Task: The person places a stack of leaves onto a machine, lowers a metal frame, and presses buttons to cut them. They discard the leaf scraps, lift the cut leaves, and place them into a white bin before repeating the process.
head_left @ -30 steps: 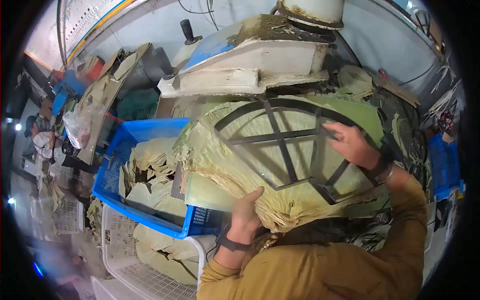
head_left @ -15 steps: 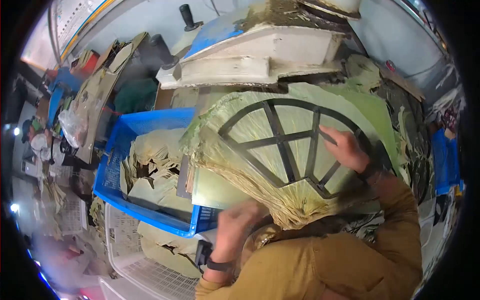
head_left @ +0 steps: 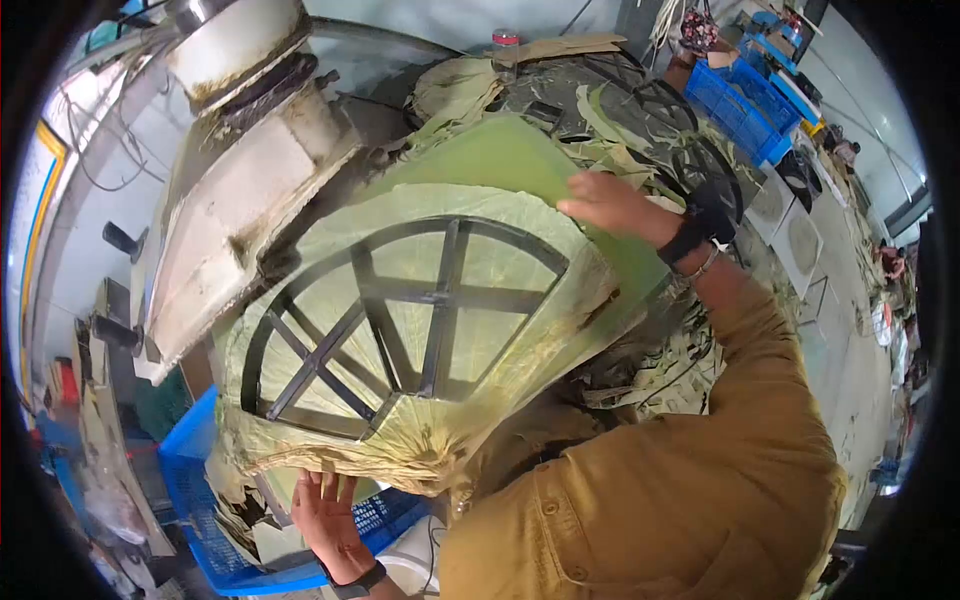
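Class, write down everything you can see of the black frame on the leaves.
The black frame is fan-shaped: a curved rim, straight sides meeting at a corner, crossing bars forming open cells. It looks like thin flat metal. It lies flat on a stack of pale green leaves, which show through it. The right hand rests on the leaves beyond its rim; the left hand is below the stack.

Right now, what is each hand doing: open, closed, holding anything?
Left hand: open, fingers spread, against the leaf stack's lower edge.
Right hand: open, flat on the stack's upper edge.
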Action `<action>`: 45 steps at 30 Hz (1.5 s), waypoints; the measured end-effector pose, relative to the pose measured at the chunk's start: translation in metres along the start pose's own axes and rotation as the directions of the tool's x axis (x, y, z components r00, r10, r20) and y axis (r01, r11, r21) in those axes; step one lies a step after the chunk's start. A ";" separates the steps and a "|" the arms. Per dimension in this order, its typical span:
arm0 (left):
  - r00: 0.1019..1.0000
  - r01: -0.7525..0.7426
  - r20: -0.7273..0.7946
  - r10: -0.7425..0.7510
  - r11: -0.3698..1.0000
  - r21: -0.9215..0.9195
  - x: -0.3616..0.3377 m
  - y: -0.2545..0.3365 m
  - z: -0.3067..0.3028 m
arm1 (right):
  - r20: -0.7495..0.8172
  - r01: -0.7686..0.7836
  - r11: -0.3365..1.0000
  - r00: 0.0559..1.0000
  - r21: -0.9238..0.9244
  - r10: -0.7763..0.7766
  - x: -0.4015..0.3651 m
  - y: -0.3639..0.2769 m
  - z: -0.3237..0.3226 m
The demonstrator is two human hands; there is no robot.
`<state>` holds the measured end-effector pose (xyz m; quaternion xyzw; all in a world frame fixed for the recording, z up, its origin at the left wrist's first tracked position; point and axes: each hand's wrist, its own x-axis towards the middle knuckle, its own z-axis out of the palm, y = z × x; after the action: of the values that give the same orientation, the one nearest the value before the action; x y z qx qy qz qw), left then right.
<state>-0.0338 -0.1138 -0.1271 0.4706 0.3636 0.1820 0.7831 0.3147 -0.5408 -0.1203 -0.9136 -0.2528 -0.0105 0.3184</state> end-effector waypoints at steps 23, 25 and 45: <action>0.975 0.013 -0.222 0.001 0.998 0.064 -0.011 -0.035 0.094 | 0.296 -0.152 0.987 0.946 0.056 0.129 0.047 0.039 0.006; 0.967 -0.117 -0.135 0.215 0.849 0.516 -0.011 -0.029 0.061 | -0.236 0.119 0.986 0.961 -0.120 -0.145 0.016 0.027 0.020; 0.747 -0.608 0.418 0.517 0.276 0.744 0.085 0.038 0.030 | -0.031 -0.032 0.958 0.999 0.284 0.042 -0.030 -0.013 0.057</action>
<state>0.0476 -0.0595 -0.1197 0.8936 0.1761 0.2224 0.3479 0.2746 -0.5124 -0.1636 -0.8629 -0.2286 0.0149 0.4505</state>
